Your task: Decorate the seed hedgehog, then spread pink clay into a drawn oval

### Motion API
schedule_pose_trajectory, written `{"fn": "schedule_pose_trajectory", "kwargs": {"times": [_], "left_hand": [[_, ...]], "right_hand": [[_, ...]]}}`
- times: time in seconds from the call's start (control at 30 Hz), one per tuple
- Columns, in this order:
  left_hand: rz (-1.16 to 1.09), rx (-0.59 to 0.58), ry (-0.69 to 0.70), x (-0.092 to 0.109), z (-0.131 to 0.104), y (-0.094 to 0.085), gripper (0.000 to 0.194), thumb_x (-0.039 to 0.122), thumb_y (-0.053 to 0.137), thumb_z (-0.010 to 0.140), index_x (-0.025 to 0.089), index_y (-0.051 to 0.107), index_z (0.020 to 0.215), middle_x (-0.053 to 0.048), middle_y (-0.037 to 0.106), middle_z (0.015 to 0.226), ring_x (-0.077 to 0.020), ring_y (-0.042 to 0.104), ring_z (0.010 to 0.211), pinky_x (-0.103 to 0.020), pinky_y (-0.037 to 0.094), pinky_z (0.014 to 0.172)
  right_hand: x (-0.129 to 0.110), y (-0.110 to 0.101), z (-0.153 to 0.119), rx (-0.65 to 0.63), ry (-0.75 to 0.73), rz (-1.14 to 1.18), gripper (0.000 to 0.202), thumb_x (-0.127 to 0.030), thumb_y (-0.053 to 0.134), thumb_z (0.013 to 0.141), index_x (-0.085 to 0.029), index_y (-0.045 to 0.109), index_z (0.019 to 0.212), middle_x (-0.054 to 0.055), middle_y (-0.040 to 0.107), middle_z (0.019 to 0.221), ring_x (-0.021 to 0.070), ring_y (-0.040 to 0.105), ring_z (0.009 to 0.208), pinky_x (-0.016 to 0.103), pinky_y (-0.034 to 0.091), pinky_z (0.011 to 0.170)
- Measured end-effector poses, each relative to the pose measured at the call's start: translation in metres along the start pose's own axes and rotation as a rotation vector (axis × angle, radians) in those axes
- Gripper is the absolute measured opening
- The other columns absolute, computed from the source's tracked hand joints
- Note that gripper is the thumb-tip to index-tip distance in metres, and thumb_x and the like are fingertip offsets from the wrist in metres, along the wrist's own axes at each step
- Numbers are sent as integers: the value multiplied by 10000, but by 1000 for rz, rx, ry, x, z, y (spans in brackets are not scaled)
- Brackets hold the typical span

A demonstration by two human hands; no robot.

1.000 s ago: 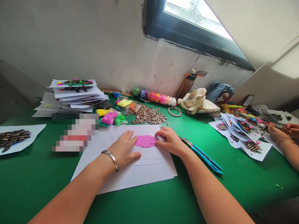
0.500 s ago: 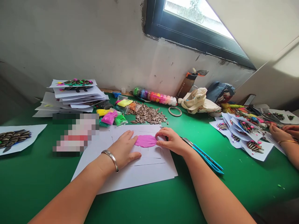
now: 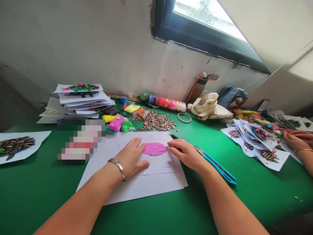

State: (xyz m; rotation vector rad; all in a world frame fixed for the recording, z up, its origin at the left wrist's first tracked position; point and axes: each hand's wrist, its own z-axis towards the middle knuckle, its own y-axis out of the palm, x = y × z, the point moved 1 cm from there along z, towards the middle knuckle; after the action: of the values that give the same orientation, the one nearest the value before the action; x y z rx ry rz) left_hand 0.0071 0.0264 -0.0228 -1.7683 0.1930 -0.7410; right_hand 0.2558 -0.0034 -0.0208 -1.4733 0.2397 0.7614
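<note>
A flat oval of pink modelling clay (image 3: 154,149) lies pressed onto white paper (image 3: 122,192) marked with thin drawn lines. My left hand (image 3: 132,156) rests on the sheet with fingers spread, its fingertips beside the clay's left end. On the other side, my right hand (image 3: 184,152) is open, fingers curved and apart from the clay's right edge, holding nothing. A dark pen-like tip (image 3: 173,135) shows just beyond the right fingers. Beside the right wrist lie blue-handled tweezers or a cutter (image 3: 218,166); which one I cannot tell.
Behind the paper are a sunflower seed pile (image 3: 158,120), bagged clay (image 3: 116,124) and a tape ring (image 3: 184,117). A stack of seed pictures (image 3: 80,101) stands back left, and more seed pictures (image 3: 256,140) lie right. At the right edge are a co-worker's hands (image 3: 298,140).
My right hand has let go of the clay's right edge and drawn back to the right, its fingers opening. My left hand stays in place on the paper. The view has shifted slightly.
</note>
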Motion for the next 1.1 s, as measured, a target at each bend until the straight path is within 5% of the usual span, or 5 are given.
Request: {"fn": "schedule_pose_trajectory", "kwargs": {"times": [0.43,0.67,0.9,1.03,1.1], "left_hand": [[7,8,-1,-1,-1,2,702,468,595,764,81,451,1332,-210,312,1461,-334,202,1377,-458,235,1109],[10,36,20,-2,-2,3,698,484,589,761,90,463,1323,-205,330,1454,-331,210,1374,-454,241,1105],[-5,45,22,1,-7,0,666,477,597,761,119,474,1309,-186,349,1450,-313,226,1372,-437,262,1096],[15,5,-3,4,-9,-4,696,474,581,782,73,441,1333,-221,318,1455,-329,209,1374,-433,243,1102],[15,-4,-4,6,-9,-5,706,469,585,785,58,432,1338,-232,328,1446,-339,219,1368,-433,240,1104]], "right_hand": [[-34,39,-30,-60,19,-594,636,-498,385,907,-64,409,1370,187,386,1423,338,312,1315,512,295,1058],[-32,46,-33,-29,44,-628,625,-502,321,924,-87,391,1386,147,371,1441,320,326,1317,493,305,1049],[-19,47,-32,152,-30,-592,521,-460,405,906,-156,477,1324,135,497,1349,299,436,1241,467,381,996],[-35,44,-29,282,-80,-587,490,-413,441,899,-142,497,1304,167,438,1387,320,401,1261,492,365,1006],[-48,47,-28,226,-161,-592,484,-419,443,899,-188,482,1323,142,386,1430,325,346,1300,517,329,1027]]}}
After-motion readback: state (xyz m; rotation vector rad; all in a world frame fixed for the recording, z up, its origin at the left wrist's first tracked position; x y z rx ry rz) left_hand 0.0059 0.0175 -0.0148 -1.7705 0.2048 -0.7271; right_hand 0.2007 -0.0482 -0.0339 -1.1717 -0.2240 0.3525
